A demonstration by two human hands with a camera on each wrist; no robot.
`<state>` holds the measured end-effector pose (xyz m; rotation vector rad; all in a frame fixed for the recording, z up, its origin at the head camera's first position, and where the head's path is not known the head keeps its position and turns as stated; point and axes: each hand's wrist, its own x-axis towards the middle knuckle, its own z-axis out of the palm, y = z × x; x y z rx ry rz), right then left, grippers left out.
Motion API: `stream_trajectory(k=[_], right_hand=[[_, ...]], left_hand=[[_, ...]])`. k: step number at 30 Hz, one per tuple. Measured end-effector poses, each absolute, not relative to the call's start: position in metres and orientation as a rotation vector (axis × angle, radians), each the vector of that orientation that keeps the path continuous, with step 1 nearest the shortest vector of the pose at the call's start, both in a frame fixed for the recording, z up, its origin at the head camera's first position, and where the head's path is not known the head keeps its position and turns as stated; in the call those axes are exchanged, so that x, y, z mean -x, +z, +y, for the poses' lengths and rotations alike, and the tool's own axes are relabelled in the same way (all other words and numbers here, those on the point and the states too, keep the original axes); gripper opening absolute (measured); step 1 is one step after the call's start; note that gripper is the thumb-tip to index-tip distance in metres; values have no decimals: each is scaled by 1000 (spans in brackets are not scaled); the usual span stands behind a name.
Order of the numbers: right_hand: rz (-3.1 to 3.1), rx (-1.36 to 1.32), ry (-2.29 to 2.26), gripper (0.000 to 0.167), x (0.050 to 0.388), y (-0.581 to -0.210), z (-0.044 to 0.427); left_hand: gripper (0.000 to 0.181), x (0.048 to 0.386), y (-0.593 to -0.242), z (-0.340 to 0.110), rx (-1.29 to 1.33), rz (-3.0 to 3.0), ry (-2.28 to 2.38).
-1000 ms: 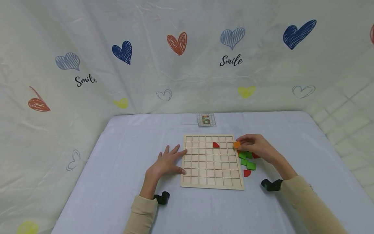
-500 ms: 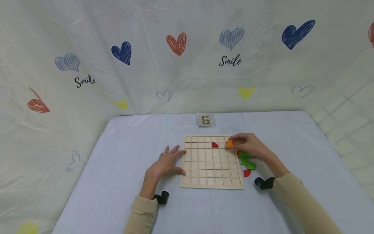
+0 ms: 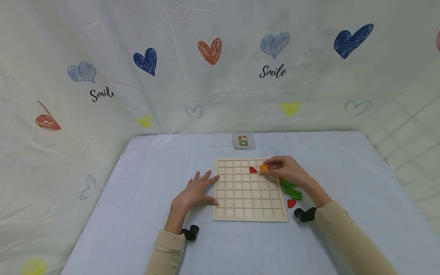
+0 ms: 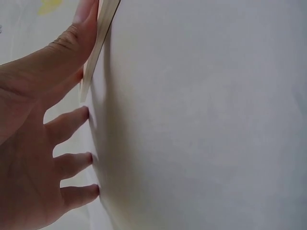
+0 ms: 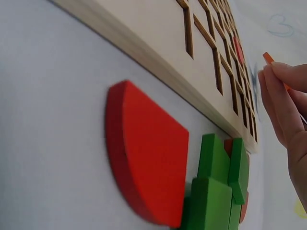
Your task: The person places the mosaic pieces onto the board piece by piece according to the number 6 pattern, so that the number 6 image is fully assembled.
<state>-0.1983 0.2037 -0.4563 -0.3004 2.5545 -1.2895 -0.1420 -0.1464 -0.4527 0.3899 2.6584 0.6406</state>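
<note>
Nearest us are two tan sleeves, the left one and the right one, each with a black wrist device by its cuff; we can read no brand on either device. Beyond them, on the table, we see the left hand with its fingers spread wide, thumb and index finger touching the left edge of the pale wooden grid board. Just beside the board's right edge lie a red quarter-round piece and, a little farther on, a cluster of green pieces. The right hand pinches an orange piece between thumb and fingers over the board's far right part; we cannot tell whether the piece touches the wood. Near it, to its left, a second red quarter-round sits in a cell. Past the board's far edge lies a gridded card, its coloured figure looking to us like a 6 or a G. Farthest off, on the pale backdrop printed with hearts, we read "Smile" twice in black script.
</note>
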Motion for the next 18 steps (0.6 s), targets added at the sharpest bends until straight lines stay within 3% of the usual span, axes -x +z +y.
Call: stream_trajectory(k=[18], right_hand=[[2597,308,-1232,35,207,-457,170]], left_hand=[[95,142,-452,-146,-367,2638,682]])
